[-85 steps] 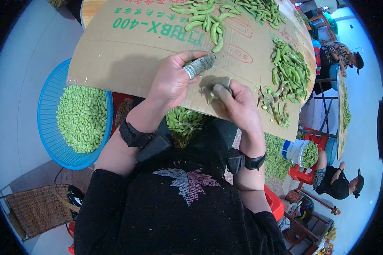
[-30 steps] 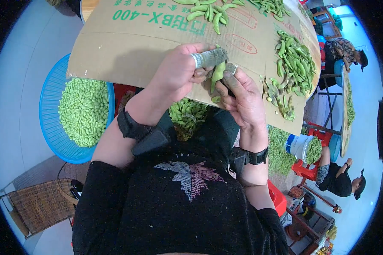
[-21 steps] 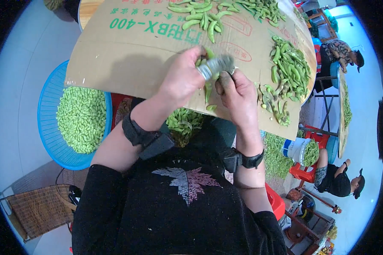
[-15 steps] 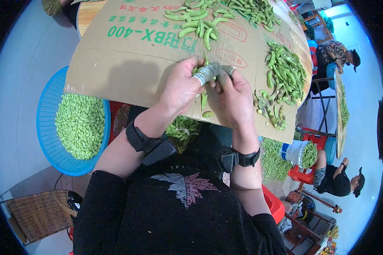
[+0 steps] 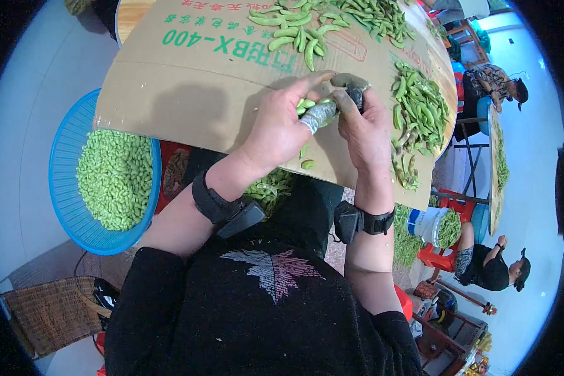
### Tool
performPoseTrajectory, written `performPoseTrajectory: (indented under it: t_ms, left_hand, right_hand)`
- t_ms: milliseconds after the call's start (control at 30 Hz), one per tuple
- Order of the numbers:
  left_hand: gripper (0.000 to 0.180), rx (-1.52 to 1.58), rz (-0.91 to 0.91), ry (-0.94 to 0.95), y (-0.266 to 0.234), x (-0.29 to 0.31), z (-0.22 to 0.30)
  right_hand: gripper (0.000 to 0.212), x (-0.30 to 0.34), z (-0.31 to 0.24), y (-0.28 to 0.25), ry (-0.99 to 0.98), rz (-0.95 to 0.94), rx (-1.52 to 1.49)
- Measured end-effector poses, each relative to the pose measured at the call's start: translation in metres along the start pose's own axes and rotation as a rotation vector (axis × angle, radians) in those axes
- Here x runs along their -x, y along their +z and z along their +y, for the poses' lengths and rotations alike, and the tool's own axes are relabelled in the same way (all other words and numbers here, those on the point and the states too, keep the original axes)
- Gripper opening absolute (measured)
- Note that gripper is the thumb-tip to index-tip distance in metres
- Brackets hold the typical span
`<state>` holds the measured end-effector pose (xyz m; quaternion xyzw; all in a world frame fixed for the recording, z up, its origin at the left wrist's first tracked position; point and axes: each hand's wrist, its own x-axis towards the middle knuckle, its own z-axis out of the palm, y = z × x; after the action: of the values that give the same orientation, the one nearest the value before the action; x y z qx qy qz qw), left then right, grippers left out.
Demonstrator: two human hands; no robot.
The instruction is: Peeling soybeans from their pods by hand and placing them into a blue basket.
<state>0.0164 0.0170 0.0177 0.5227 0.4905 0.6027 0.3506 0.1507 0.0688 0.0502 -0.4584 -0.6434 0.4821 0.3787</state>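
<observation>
My left hand [image 5: 276, 122] is curled over the cardboard sheet [image 5: 188, 94], with a few shelled green soybeans [image 5: 304, 105] showing inside its fingers. Grey wrapping [image 5: 321, 116] covers its thumb. Close against it on the right, my right hand [image 5: 366, 128] is closed, thumb pressed to dark-covered fingers; whatever it pinches is hidden. Below the hands a loose green soybean [image 5: 308, 164] lies near the cardboard's front edge. Whole soybean pods [image 5: 297, 31] are spread beyond my hands, and another heap of pods [image 5: 423, 106] lies to the right.
At the left stands a blue basket [image 5: 66, 207] of shelled soybeans [image 5: 114, 178]. Green pods or husks [image 5: 269, 191] show below the table edge. To the right are a white bucket [image 5: 425, 227] of pods, a red stool [image 5: 442, 258] and two people at another table [image 5: 499, 169].
Both hands have moved slightly right and the fingers have shifted. The pod hanging below them no longer shows; shelled beans now show in the left hand.
</observation>
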Motion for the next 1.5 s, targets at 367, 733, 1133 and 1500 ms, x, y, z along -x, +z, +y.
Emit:
performPoseTrajectory:
  t_ms: [367,733,1133,1500]
  left_hand:
    - [0.024,0.222,-0.036,-0.089,-0.025,-0.001,-0.004]
    - [0.012,0.934,0.096,-0.402,-0.051,-0.015,-0.022]
    - [0.034,0.995,-0.384,-0.473,-0.05,-0.011,-0.024]
    - [0.011,0.949,-0.124,-0.286,-0.04,-0.008,-0.024]
  right_hand:
    - [0.013,0.006,-0.007,0.001,0.354,-0.021,-0.78]
    - [0.02,-0.108,0.012,0.018,-0.487,-0.154,1.139]
    - [0.022,-0.032,-0.005,0.004,0.525,-0.489,-0.586]
    - [0.021,0.021,-0.013,0.016,0.366,-0.402,-0.354]
